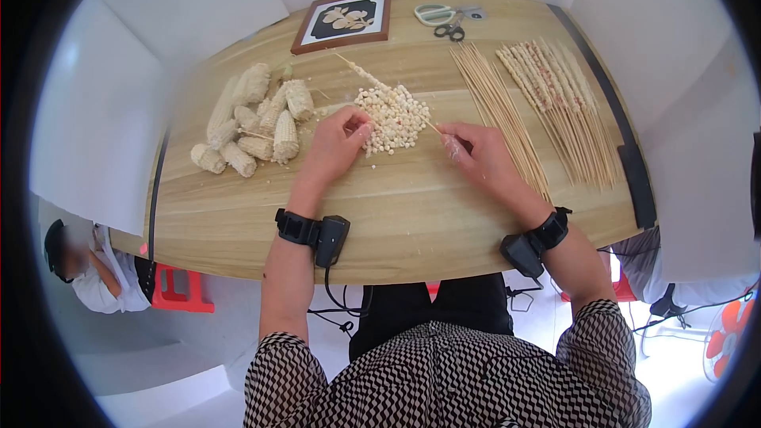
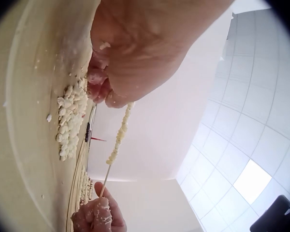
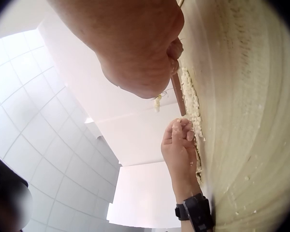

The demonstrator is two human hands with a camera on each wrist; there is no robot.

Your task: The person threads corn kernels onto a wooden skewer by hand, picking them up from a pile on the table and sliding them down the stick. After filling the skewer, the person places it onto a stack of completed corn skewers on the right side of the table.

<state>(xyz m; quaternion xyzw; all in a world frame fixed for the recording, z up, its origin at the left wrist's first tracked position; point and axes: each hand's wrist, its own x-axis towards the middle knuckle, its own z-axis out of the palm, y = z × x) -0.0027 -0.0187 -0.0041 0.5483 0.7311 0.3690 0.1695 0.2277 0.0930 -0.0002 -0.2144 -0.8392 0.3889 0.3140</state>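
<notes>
My right hand (image 1: 479, 154) pinches the near end of a thin wooden skewer (image 2: 105, 180), with pale corn kernels (image 2: 118, 137) threaded along its upper part. The skewer points away and left, over a loose heap of corn kernels (image 1: 400, 128) on the table. At the heap's left edge is my left hand (image 1: 339, 143), fingers curled and thumb against them. A pale corn kernel shows at these fingertips (image 3: 178, 126) in the right wrist view. White bits stick to the right fingers (image 2: 102, 215).
Several corn cobs (image 1: 258, 115) lie at left. Bare skewers (image 1: 499, 115) and kernel-threaded skewers (image 1: 555, 95) lie at right. A framed flower picture (image 1: 342, 20) and scissors (image 1: 450, 30) are at the back of the table (image 1: 380, 230). Another person (image 1: 103, 269) appears beyond the left edge.
</notes>
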